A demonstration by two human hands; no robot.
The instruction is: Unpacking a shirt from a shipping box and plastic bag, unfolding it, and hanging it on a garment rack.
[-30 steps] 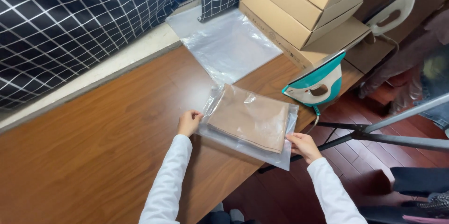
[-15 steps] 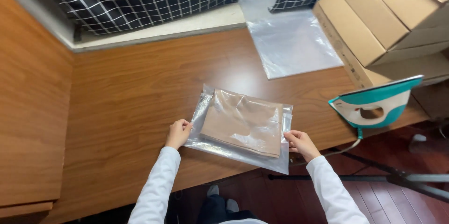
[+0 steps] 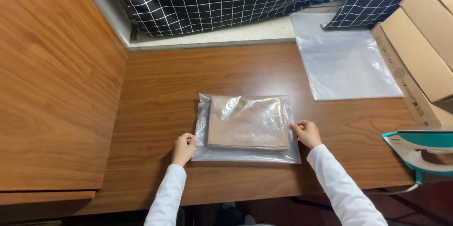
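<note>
Bagged cloth (image 3: 248, 123) now squared up between hands, left hand (image 3: 184, 148) and right hand (image 3: 306, 133) pinching bag edges on table (image 3: 160, 89); cloth inside, opening's seal unclear.

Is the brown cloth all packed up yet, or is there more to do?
Done: the folded brown cloth lies flat inside the clear bag on the wooden table. In hand: the left hand and right hand pinch the bag's two sides. Left: I cannot tell whether the bag is sealed.
</note>
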